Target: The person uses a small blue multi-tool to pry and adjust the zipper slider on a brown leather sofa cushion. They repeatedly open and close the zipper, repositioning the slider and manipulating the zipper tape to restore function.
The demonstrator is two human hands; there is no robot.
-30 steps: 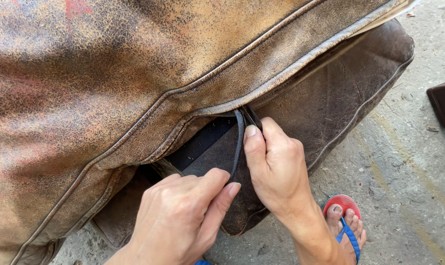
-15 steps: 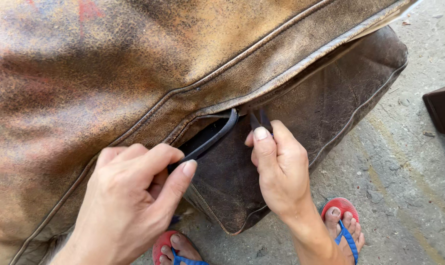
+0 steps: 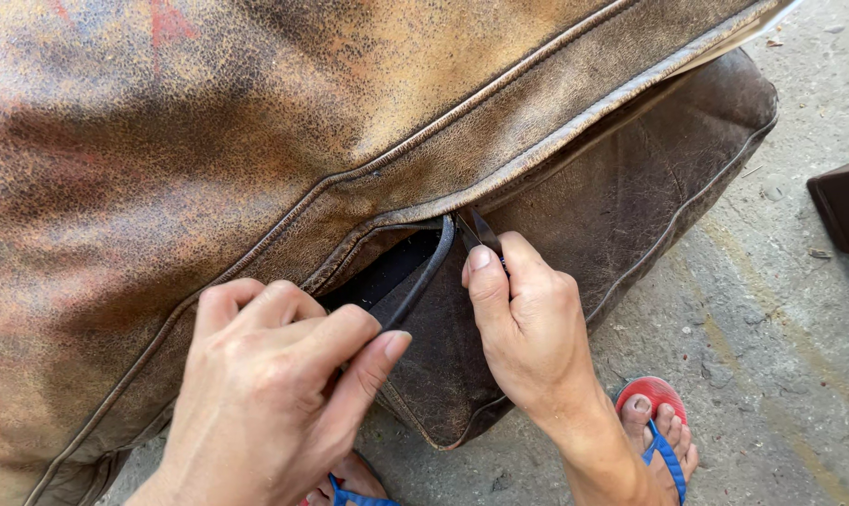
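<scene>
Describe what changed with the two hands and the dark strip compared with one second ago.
The left hand moved left and took a grip on the dark narrow strip, drawing it out from the seam of the worn brown leather cushion. The right hand kept the small metal cutting tool at the seam. The cushion stayed in place.

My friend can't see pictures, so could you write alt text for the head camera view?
Two bare hands work at an open seam of a worn brown leather cushion: the left hand pulls a dark strip out of the gap, while the right hand holds a small pointed tool against the seam. Below are a concrete floor and sandalled feet.
</scene>
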